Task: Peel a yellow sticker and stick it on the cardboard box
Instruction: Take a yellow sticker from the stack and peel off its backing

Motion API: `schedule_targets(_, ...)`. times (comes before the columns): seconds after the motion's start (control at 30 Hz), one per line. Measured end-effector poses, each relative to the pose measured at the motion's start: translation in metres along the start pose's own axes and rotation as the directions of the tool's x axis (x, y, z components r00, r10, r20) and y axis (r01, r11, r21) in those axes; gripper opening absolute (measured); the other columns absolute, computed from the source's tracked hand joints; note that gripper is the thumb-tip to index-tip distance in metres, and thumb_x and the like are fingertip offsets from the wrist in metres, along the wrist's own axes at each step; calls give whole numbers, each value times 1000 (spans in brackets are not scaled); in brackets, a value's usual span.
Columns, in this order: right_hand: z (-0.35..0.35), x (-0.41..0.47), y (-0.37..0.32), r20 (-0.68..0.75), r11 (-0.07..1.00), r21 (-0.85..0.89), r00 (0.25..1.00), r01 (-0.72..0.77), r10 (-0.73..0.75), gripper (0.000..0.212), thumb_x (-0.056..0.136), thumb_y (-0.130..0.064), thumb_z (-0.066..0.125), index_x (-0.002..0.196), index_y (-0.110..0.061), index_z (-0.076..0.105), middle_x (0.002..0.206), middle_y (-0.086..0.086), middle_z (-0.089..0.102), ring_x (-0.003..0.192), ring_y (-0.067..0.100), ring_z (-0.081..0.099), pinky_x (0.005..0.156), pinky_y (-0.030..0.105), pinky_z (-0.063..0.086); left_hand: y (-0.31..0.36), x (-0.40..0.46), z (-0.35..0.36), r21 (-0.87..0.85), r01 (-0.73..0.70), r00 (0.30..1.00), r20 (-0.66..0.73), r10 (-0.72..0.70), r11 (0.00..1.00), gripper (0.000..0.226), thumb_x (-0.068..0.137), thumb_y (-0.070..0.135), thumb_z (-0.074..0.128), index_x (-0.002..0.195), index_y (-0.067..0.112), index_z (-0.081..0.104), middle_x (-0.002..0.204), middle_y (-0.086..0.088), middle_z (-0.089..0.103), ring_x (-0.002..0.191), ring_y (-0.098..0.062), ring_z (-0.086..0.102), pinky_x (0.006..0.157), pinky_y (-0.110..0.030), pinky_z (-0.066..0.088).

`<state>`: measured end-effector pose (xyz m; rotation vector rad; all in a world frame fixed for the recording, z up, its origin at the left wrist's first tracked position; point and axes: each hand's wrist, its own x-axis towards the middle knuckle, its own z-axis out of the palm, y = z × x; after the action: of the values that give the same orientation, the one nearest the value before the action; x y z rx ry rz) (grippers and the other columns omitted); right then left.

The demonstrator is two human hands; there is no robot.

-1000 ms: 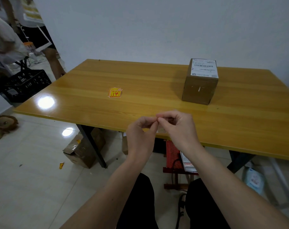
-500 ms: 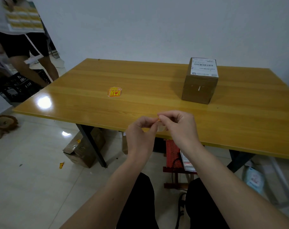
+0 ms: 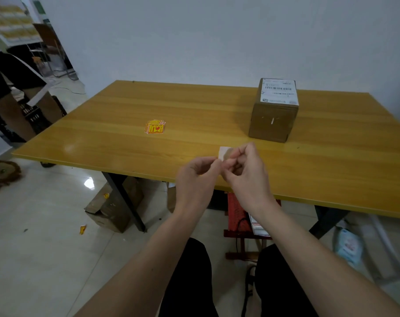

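The pale backing (image 3: pixel 224 152) now stands up clear between your fingertips where a second ago it was hidden, so the sticker looks to be peeling apart. Your left hand (image 3: pixel 198 177) and right hand (image 3: pixel 246 170) both pinch it above the table's (image 3: pixel 194 106) near edge, well short of the cardboard box (image 3: pixel 273 120).

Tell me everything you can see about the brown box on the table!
The cardboard box is a small brown cube, closed, standing upright on the yellow wooden table, toward its far right side. A white shipping label with a barcode covers most of its top. The front face shows a small pale mark. Nothing else touches it; both hands are nearer the table's front edge.
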<state>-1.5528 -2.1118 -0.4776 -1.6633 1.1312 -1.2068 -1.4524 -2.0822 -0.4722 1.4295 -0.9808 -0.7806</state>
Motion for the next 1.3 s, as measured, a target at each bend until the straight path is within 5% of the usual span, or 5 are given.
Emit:
schedule_targets(0.13,-1,-2,2,21,996,-84,999,43,-41,34,80,0,64,81,-26,41,74,6,59,61,10,49,58,34,45,2,1,3,11,2,1000,13,-2,1000,12,80,25,71,86,15,75,79,3,75,75,-4,68,63,-7,50)
schedule_targets(0.43,-2,0,1,4,993,-103,999,54,-54,10,91,-19,58,95,-14,50,75,2,65,70,6,57,62,18,44,5,-1,1,95,-59,998,-26,62,994,10,82,23,71,76,31,74,72,15,71,74,2,65,64,-1,45)
schedule_targets(0.57,-1,0,-2,-44,999,-22,999,29,-30,9,88,-16,61,94,-13,55,77,-4,61,71,4,56,60,9,43,3,-2,0,141,-113,992,-43,120,984,7,82,20,71,85,25,76,84,5,72,77,-5,63,66,-3,45)
schedule_targets(1.03,-4,1,-6,-72,997,71,997,-21,26,14,83,-21,68,75,-22,58,73,-5,59,72,9,55,66,27,48,-3,-2,3,279,-242,968,0,252,929,21,82,10,69,94,27,75,86,1,69,73,-9,59,69,-23,49)
schedule_targets(1.3,-6,1,-5,-67,998,53,997,-24,27,18,85,-16,66,71,-24,59,72,-4,60,69,8,55,61,17,47,-1,-2,5,222,-180,982,-23,190,958,7,79,15,72,84,21,72,81,7,70,70,-3,60,65,-6,45)
